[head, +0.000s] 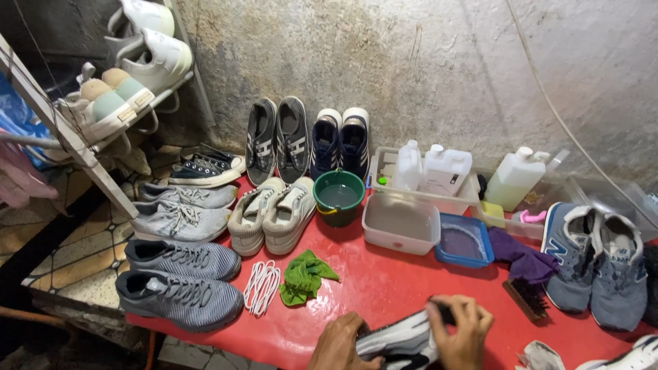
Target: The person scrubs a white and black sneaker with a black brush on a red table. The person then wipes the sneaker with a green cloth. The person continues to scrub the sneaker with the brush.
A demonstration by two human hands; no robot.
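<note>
Both my hands hold a grey and white sneaker [404, 340] at the bottom edge of the view, over a red mat [384, 281]. My left hand [338, 345] grips its left end. My right hand [463, 332] closes over its right end, fingers curled on top. A green cloth [303, 276] and white laces [261, 286] lie just left of my hands. A dark brush [526, 299] lies to the right.
Several pairs of shoes ring the mat, with a grey and blue pair [595, 264] at right. A green bucket [338, 197], white tub [400, 223], blue tray [464, 241], purple cloth [522, 257] and white jugs [443, 169] stand along the wall. A shoe rack [103, 96] leans at left.
</note>
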